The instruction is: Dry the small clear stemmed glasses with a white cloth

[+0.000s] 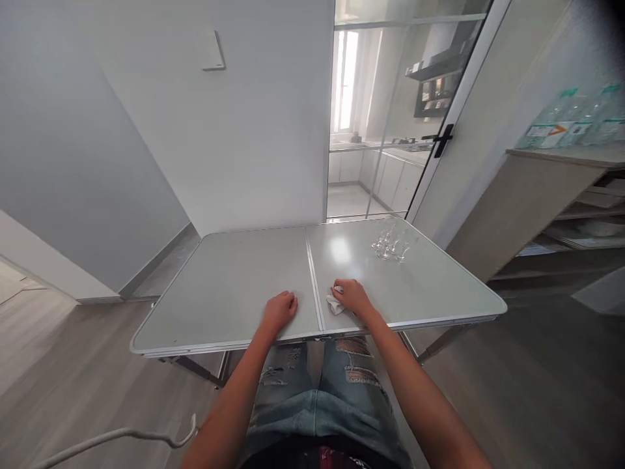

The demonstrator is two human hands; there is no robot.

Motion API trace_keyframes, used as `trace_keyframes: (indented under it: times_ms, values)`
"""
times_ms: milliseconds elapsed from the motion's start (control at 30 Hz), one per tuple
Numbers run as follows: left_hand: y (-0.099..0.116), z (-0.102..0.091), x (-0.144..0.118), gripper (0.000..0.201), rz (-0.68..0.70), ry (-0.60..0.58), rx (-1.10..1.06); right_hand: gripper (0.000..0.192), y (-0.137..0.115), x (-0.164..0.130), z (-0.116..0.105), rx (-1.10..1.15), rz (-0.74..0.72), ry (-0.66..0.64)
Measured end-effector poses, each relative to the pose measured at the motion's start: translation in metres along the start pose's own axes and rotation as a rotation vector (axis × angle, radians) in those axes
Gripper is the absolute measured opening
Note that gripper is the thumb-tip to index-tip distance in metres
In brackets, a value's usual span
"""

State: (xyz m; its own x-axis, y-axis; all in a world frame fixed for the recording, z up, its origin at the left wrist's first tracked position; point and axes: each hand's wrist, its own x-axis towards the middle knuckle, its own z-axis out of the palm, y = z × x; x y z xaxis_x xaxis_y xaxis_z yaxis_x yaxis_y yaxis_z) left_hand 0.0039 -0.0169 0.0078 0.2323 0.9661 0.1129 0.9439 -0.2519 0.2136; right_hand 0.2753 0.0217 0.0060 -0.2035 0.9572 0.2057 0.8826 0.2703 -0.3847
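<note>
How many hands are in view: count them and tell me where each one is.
2. The left hand is at the table, left of the centre seam; the right hand is right of it, holding a white cloth.

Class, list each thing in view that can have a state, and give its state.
Table: unfolded, flat
Cloth: crumpled, partly hidden
Left hand: loosely curled, resting on table
Right hand: curled on cloth
Glasses: clustered; contents unclear
Bottles: upright, capped
Door: whether fully shut, unclear
Jeans: ripped
</note>
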Motion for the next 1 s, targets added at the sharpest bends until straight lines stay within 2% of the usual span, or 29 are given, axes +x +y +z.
trace_keyframes:
  times_ms: [167,367,800,1000]
  values:
    - [0.0,0.004,-0.003,0.03,-0.02,0.01,-0.003,0.025,-0.005,-0.002,0.0,-0.06,-0.005,-0.012]
    - [-0.004,0.009,-0.002,0.029,-0.001,0.041,-0.004,0.027,0.003,-0.001,0.008,-0.068,-0.017,0.016]
    - [-0.005,0.007,-0.001,0.03,-0.024,0.022,-0.008,0.027,0.002,0.0,0.006,-0.033,-0.006,0.013]
    - [-0.005,0.007,-0.002,0.029,-0.021,0.031,-0.006,0.024,0.003,0.0,0.01,0.016,-0.026,0.056]
